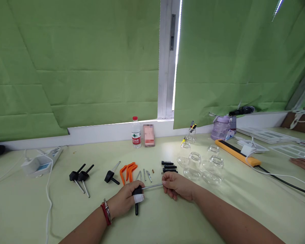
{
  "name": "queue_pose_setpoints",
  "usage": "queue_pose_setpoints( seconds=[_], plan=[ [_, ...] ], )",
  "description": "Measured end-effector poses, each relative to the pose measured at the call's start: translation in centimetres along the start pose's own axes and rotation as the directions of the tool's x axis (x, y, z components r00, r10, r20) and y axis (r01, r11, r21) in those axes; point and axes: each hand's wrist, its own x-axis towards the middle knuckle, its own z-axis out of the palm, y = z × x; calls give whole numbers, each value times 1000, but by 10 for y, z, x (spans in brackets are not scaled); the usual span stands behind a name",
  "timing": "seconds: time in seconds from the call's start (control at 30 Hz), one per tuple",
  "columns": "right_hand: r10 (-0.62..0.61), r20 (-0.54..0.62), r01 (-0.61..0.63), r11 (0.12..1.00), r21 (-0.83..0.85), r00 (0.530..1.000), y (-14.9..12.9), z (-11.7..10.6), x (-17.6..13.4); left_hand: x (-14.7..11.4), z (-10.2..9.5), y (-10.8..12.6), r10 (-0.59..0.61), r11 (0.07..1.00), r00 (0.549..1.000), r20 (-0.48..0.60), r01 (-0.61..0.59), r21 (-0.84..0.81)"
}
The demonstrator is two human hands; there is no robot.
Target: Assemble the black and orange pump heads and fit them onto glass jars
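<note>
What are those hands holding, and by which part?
A black tool: the left hand grips its head, and the right hand has fingertips at the far end of its metal rod.

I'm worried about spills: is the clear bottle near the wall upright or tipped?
Upright: the bottle stands on its base, with its red cap at the top.
</note>
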Motion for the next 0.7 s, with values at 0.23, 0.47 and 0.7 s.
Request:
queue_pose_setpoints(
  seconds=[0.23,0.47,0.7],
  plan=[
    [19,-42,-21,998,-60,999,4,2,4,1,-1,2,7,1000,1000,-7,-6,28],
    [34,-45,-35,999,-21,998,-2,3,1,1,-1,-1,-5,1000,1000,-4,5,16],
    [1,9,0,1000,-29,1000,-2,1,-1,1,-1,-1,-4,1000,1000,2,4,-13]
  ],
)
